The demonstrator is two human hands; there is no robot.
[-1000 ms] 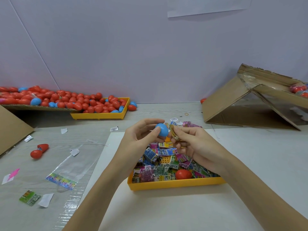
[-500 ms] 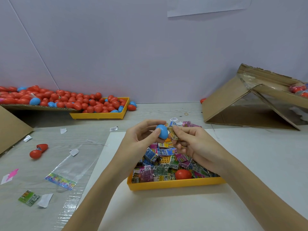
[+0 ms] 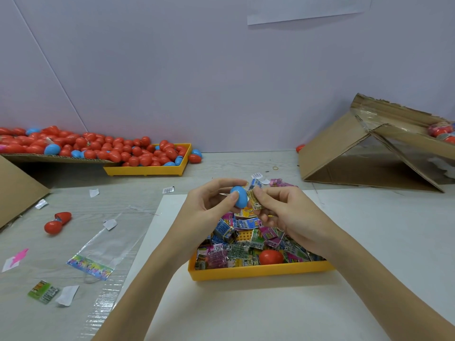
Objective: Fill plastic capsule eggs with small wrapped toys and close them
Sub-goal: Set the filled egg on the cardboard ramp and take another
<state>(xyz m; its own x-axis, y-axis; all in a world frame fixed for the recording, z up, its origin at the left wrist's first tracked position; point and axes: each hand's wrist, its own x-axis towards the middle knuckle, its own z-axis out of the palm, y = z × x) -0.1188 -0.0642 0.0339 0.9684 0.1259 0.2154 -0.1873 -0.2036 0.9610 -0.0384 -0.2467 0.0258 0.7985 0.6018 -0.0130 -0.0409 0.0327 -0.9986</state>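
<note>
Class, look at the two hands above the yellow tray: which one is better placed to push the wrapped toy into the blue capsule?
Right hand: it pinches the wrapped toy against the blue capsule, which the left hand holds.

I see a plain pale lilac wall (image 3: 172,70) behind the worktop (image 3: 234,168), lit evenly. A white sheet (image 3: 305,11) hangs at its top. The worktop has a pale wood-grain surface; a white board (image 3: 369,230) covers its near right part. A panel seam (image 3: 49,70) runs diagonally on the wall's left.
</note>
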